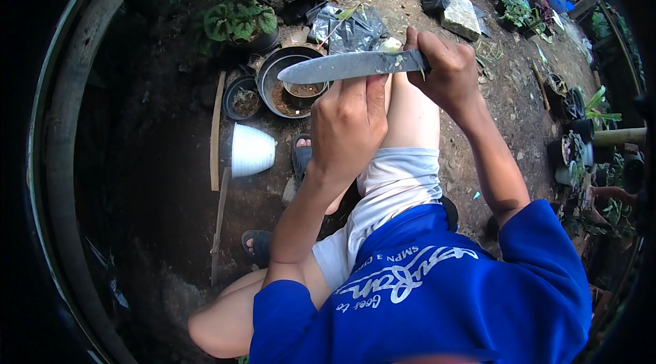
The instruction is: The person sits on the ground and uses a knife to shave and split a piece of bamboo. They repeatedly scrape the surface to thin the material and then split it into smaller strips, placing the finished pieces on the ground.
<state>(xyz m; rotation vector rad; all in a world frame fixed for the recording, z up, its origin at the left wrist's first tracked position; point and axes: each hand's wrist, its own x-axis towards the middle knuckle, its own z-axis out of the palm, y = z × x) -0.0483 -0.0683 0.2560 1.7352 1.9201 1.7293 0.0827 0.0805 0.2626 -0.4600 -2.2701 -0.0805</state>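
My right hand [447, 66] is wrapped round the handle end of a knife [342, 66]. Its broad grey blade, smeared with bits, points left across the front of my left hand [348, 125]. The fingers of that hand are bent together, their tips hidden behind the blade, and what they grip does not show. A small pale whitish piece [390, 45] sticks up just above the blade, between the hands; which hand holds it I cannot tell. Beyond the blade, a thin reddish stem with a green leaf [348, 12] shows against black plastic [359, 28].
Left of my legs are a large black pot [265, 80] with a smaller pot inside, another black pot [240, 101], a white ribbed pot [253, 150] and wooden strips [217, 131]. A leafy potted plant [239, 19] and a concrete block [461, 17] stand farther off. More plants line the right.
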